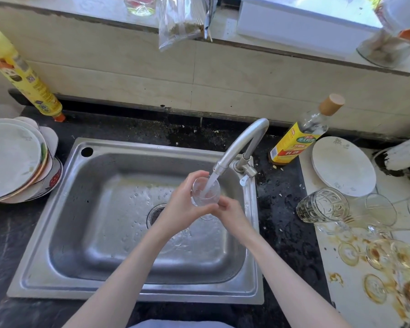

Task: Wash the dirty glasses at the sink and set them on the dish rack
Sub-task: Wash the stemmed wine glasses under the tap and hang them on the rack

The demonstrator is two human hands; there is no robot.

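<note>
While water runs from the faucet (240, 143) into its open mouth, a clear glass (205, 191) is held above the steel sink (137, 290), near the drain. The fingers of the left hand (184, 207) are curled round the glass's side, and those of the right hand (231, 213) are closed against its lower part. Dirty glasses (323, 205) are gathered on the stained white board at the right of the dark bench (282, 209), one patterned glass lying tipped. Stacked plates (14, 159) are seen left of the sink.
</note>
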